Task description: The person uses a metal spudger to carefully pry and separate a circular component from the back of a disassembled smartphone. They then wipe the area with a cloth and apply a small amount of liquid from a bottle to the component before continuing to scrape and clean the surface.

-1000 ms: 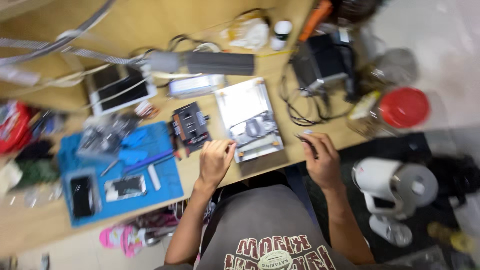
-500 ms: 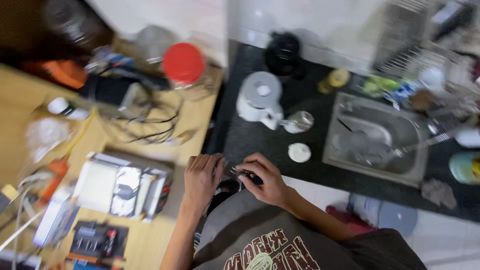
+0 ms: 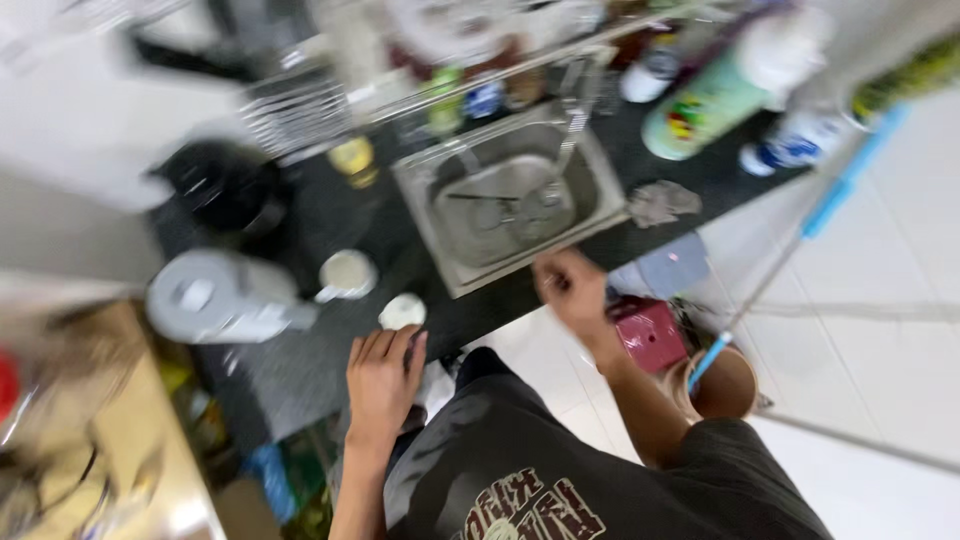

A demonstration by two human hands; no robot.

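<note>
The view is blurred by motion. My left hand (image 3: 385,385) lies flat, fingers together, on the front edge of a dark countertop (image 3: 300,365), just below a small white round lid (image 3: 402,311). My right hand (image 3: 572,285) is raised at the front rim of a steel sink (image 3: 600,175), fingers curled. A dark spot shows between its fingers, but the blur hides whether it holds anything. My dark printed shirt (image 3: 560,470) fills the bottom of the view.
On the counter stand a white jug (image 3: 215,300), a white cup (image 3: 347,273), a black pot (image 3: 220,185), a green and white bottle (image 3: 700,105) and a grey rag (image 3: 660,200). A red box (image 3: 650,335) and a brown bucket (image 3: 725,385) are on the tiled floor. A wooden table (image 3: 120,440) is at left.
The view swung from the cluttered wooden table to the sink counter. My hands, together at my front half a second ago, have parted: left onto the counter, right toward the sink.
</note>
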